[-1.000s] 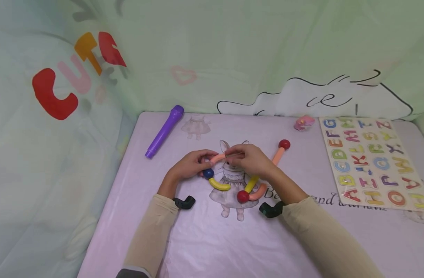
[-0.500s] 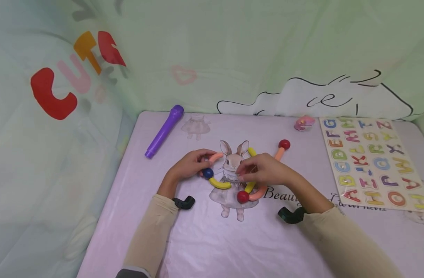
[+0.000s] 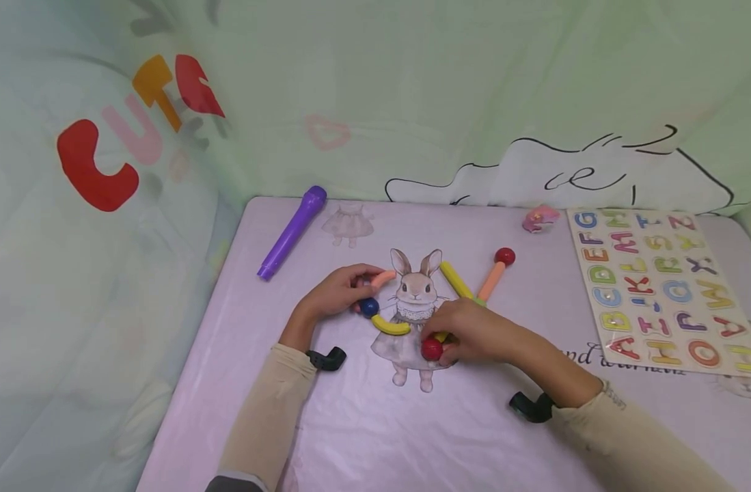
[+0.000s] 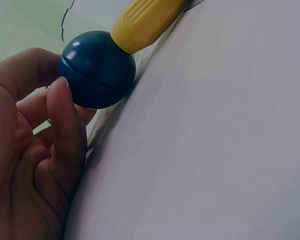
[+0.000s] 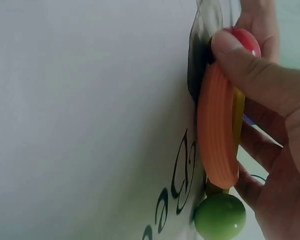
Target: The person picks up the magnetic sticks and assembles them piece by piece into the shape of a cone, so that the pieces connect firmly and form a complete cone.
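Observation:
My left hand pinches a blue ball between thumb and fingers. A curved yellow stick and a curved orange stick extend from that ball's area. Low over the table, my right hand grips a red ball, thumb pressed on it in the right wrist view. A curved orange stick joins this ball, with a yellow stick behind it. Beyond them sits a green ball. From there a straight yellow stick and an orange stick spread away, the latter ending in another red ball.
A purple toy microphone lies at the back left. Toward the back right are a small pink toy and an alphabet board. Fabric walls border the rabbit-printed tabletop behind and at the left.
My right hand has left the curved orange stick by the left hand, moved right and nearer, and taken hold of the near red ball. The left hand stays in place.

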### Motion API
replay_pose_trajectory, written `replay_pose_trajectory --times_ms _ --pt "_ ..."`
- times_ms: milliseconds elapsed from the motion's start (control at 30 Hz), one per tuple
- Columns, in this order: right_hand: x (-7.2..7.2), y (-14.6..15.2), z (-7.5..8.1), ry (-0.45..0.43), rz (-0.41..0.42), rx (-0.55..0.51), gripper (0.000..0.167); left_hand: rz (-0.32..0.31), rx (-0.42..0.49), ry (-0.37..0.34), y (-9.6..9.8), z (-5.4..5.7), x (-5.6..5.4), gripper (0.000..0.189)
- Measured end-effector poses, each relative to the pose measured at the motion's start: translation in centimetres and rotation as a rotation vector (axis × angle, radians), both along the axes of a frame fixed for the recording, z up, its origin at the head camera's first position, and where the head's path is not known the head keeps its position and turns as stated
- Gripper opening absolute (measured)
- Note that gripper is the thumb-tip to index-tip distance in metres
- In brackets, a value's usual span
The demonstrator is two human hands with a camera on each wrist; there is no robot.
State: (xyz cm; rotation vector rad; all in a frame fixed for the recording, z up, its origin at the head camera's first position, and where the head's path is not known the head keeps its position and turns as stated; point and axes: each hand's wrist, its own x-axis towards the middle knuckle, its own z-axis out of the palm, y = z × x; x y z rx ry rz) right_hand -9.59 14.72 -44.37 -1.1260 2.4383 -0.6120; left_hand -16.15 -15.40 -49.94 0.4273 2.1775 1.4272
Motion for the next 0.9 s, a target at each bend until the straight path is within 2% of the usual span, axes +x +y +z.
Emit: replay_pose_trajectory --times_ms 167,333,600,900 --pt "0.0 0.7 -0.1 0.017 -0.015 -0.012 0.039 -0.003 0.012 0.001 0.1 0.0 0.0 0.041" --pt "-0.6 1.5 -0.4 0.016 -0.020 -0.030 0.041 -0.001 0.000 0.006 0.1 0.0 0.1 0.041" --pt "-1.7 2.3 -0.9 0.093 -0.026 -0.019 0.039 -0.006 -0.014 0.017 0.0 -0.1 0.1 0.042" --pt "-2.0 2.4 -0.9 0.068 -0.069 0.015 0.041 -0.008 -0.013 0.018 0.0 0.0 0.0 0.042"
